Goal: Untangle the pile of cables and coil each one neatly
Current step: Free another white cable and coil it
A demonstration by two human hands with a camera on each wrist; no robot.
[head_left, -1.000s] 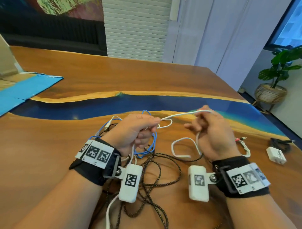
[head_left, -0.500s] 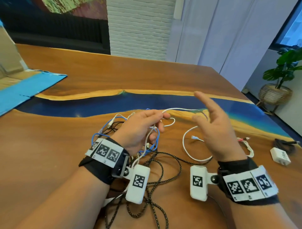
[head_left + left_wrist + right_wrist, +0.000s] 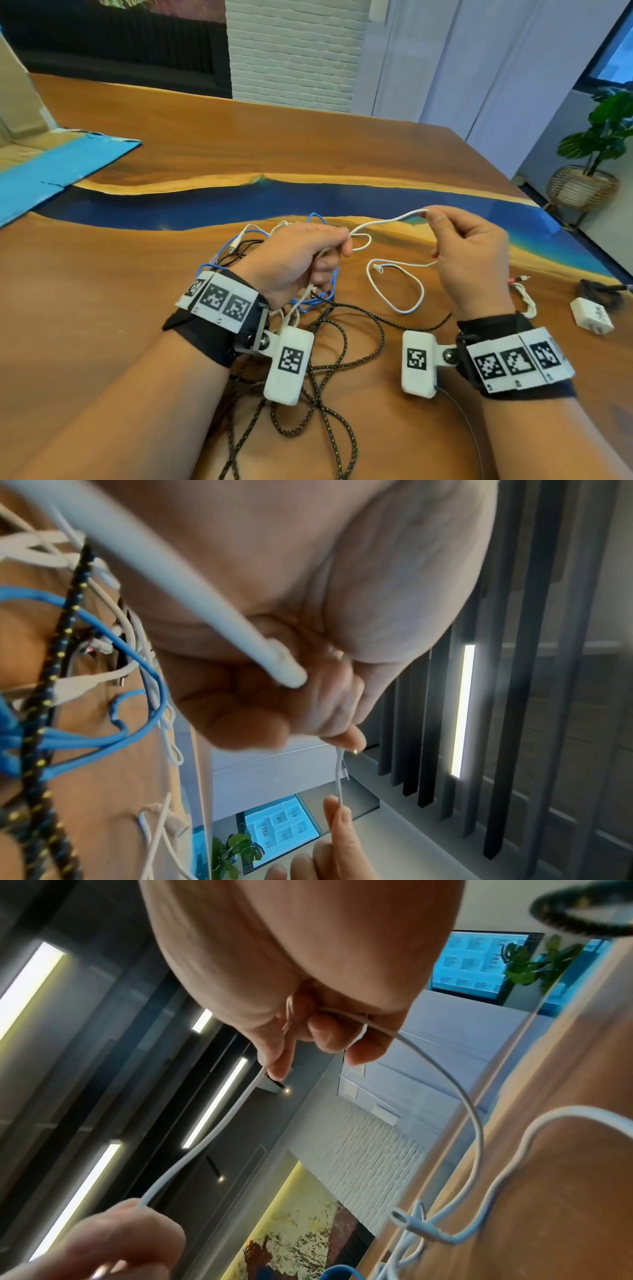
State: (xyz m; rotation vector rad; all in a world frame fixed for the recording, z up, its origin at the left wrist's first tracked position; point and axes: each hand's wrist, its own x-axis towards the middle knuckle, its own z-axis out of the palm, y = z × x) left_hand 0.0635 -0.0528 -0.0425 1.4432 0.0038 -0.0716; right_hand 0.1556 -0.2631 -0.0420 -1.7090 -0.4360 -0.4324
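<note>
Right hand (image 3: 469, 253) has closed, pinching white cable (image 3: 387, 221) stretched from left hand (image 3: 294, 260).

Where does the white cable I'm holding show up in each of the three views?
Head: white cable spans the centre, from left hand to right hand.
Left wrist: lower centre, a short vertical run.
Right wrist: diagonal from centre to lower left.
Shared landmark: potted plant.
</note>
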